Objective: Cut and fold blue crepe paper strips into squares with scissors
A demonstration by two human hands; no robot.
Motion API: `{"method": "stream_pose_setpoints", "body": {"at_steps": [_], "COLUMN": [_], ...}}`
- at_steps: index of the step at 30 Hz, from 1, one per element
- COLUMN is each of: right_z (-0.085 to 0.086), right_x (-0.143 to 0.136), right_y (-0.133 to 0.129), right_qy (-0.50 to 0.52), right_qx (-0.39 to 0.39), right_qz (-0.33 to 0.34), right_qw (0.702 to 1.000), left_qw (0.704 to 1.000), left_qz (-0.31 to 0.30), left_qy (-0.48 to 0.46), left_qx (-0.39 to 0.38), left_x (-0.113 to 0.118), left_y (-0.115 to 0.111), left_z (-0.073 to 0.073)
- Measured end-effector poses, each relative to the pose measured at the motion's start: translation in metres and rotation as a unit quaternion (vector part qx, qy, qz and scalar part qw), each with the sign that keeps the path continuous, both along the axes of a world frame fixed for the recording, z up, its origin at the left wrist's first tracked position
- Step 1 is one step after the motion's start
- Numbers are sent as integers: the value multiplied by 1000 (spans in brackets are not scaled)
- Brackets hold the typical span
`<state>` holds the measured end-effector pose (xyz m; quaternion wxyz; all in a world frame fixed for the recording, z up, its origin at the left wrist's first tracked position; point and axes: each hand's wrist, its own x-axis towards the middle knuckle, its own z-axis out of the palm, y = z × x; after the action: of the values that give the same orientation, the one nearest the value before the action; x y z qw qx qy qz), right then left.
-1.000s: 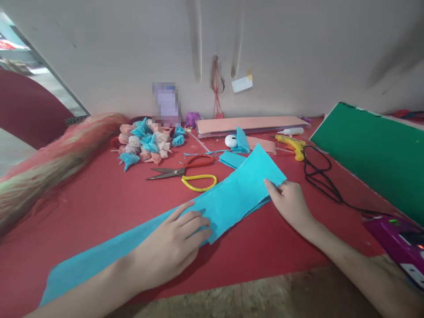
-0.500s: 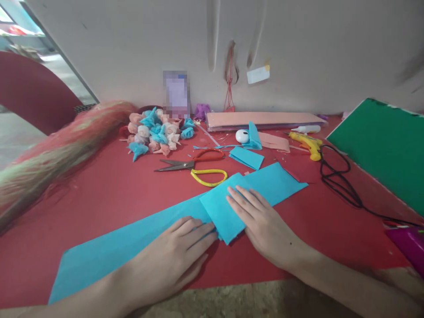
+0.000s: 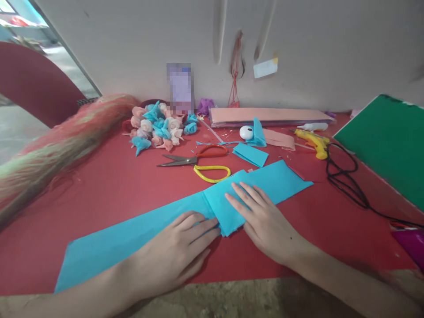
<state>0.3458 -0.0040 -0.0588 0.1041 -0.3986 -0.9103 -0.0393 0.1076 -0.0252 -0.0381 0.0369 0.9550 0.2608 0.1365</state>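
Note:
A long strip of blue crepe-like paper (image 3: 132, 236) lies slantwise across the red tabletop. On its middle rests a folded blue piece (image 3: 220, 194), its layers showing at the near edge. My right hand (image 3: 261, 221) is flat on that folded piece with the fingers spread. Beside it, my left hand (image 3: 185, 243) lies on the strip, fingers stretched out and their tips touching the fold's lower left edge. The left thumb is partly hidden under the palm. Just beyond the paper, scissors (image 3: 195, 162) with one red and one yellow handle lie with blades apart.
Paper flowers (image 3: 162, 128) are heaped at the back left, near a fringed pink-green bundle (image 3: 66, 132). A small folded blue paper (image 3: 251, 154), a white round object (image 3: 246, 132), a yellow glue gun (image 3: 314, 143) with black cord and a green board (image 3: 384, 145) lie right.
My right fingers have spread a little more on the folded piece, whose lower corner sits closer to the strip. My left hand stays almost in place. The whole view has shifted slightly.

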Motion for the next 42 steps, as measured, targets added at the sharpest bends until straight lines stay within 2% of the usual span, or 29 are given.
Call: {"method": "stream_pose_setpoints", "body": {"at_steps": [9,15,19,24,38,42], "right_z": [1,3,4,3,6,2], "right_x": [3,4,4,5,4,11], "right_y": [-2,-1,0,0,-1,6], "right_qy": [-19,-22,-24,-20,-29,-26], "right_qx": [-47,-61,-70,-70,-60,-70], "right_qz": [25,21,18,21,29,-8], "right_qw": [998,998,997,997,997,997], "left_qw": [1000,998,999,995,994,993], "left_qz": [-1,10,52,48,50,47], "left_qy": [-13,-57,1,83,100,104], "left_qx": [0,16,7,0,-1,1], "left_x": [1,-4,-4,-3,-3,-1], "left_y": [1,-1,0,2,2,3], "left_z": [0,-1,-4,-7,-6,-5]}}
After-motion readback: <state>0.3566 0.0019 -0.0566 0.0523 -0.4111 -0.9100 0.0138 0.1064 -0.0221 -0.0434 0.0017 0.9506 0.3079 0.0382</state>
